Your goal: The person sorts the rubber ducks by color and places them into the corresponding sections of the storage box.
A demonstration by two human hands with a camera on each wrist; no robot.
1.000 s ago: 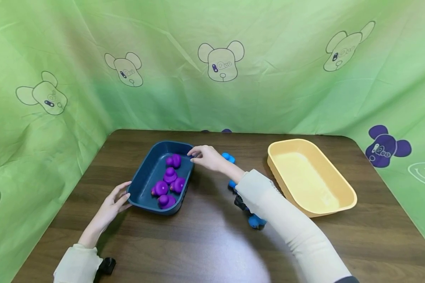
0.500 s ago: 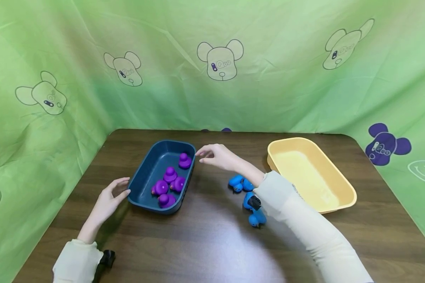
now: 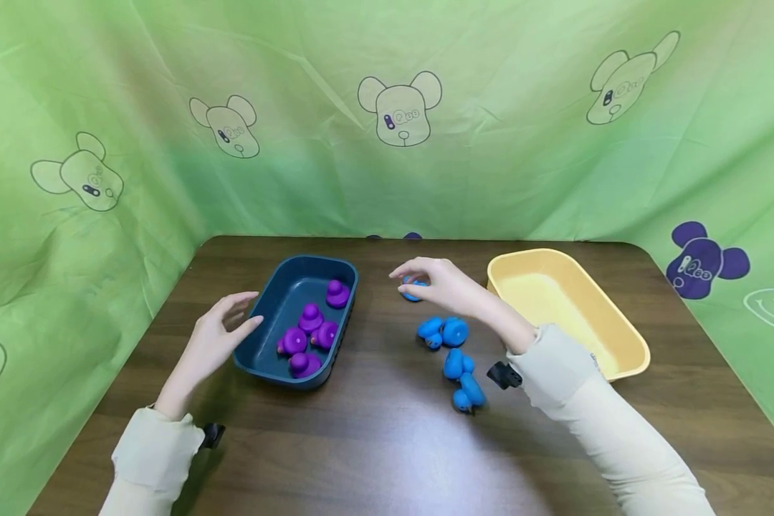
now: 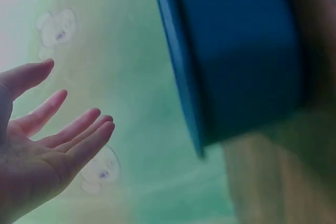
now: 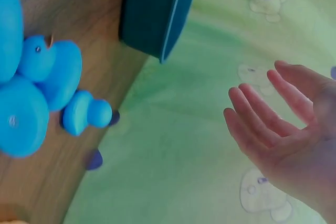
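Several purple rubber ducks (image 3: 310, 318) lie in a dark blue bin (image 3: 250, 367) on the left half of the table. My left hand (image 3: 214, 342) hovers by the bin's left rim with thumb and fingers spread. The left wrist view shows that hand (image 4: 50, 150) holding nothing, apart from the bin (image 4: 247, 66). Over the table, my right hand (image 3: 448, 287) is near the farthest blue rubber duck (image 3: 414, 290), partly covering it. More blue ducks (image 3: 454, 332) lie closer to me. Relaxed fingers and a bare palm show on the right hand (image 5: 286, 129) in its wrist view.
A pale yellow bin (image 3: 632, 351) stands on the right side of the brown wooden table (image 3: 361, 444), with no ducks seen inside. A green cloth (image 3: 284, 193) with bear prints hangs around the back and sides.
My right hand has moved right, from the blue bin's far rim towards the blue ducks. The farthest purple duck has shifted right inside the bin. My left hand has come off the rim.
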